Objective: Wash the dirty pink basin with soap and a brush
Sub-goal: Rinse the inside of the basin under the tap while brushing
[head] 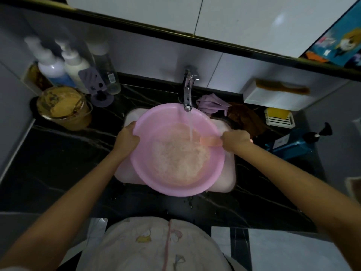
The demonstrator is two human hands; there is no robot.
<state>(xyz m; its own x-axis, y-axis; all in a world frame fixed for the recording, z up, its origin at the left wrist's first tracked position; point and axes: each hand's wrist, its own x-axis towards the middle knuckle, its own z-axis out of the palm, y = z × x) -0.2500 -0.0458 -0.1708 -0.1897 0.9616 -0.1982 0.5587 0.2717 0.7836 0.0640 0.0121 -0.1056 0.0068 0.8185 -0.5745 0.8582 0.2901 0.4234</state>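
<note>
Pink basin (pixel 154 122) rim sits in your left hand (pixel 128 140), fingers curled over it; your right hand (pixel 235 140) grips the orange brush (pixel 212 142) at the opposite rim.

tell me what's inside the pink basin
Soapy foam covers the floor of the pink basin, water from the tap streams in, and the right hand holds a pink brush inside. The floor under the foam cannot be seen.

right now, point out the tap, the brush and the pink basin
tap (pixel 188 90): head view, on the chrome spout
brush (pixel 212 141): head view, on its orange back
pink basin (pixel 162 118): head view, on the far inner wall
</note>
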